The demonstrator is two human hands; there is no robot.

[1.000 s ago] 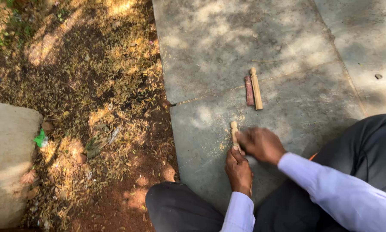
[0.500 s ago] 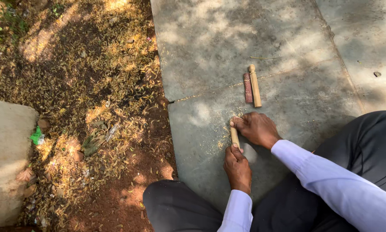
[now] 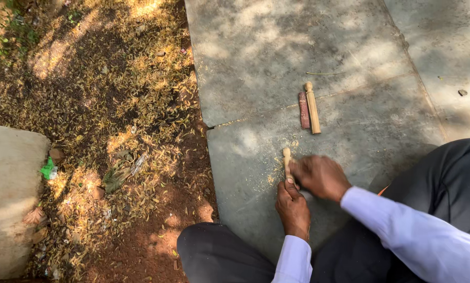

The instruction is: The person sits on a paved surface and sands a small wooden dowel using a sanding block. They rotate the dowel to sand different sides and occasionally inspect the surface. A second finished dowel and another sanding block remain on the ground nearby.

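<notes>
Left hand (image 3: 293,208) is gripping the near end of a small wooden peg (image 3: 286,163), pinning it flat on the stone slab (image 3: 277,68). Right hand (image 3: 321,176) is curled over the peg's right side, fingers closed; whatever it's pinching is hidden under the knuckles, can't tell what. Peg's knobbed tip is sticking out past both hands, pointing away from the person.

Progress, judging by the scene: pale sawdust (image 3: 274,170) is lying on the slab around and left of the peg, so some material looks already taken off. A second wooden peg (image 3: 312,107) is lying well apart further up the slab, touching or just beside a reddish-brown strip (image 3: 303,110); it's not being handled. Can't judge how much shaping is left.

Hard to read: contact point between right hand and peg, peg's near end inside the left fist. Both sleeves and dark trousers are running out of frame. Leaf litter (image 3: 114,105) is covering the dirt left of the slab.
</notes>
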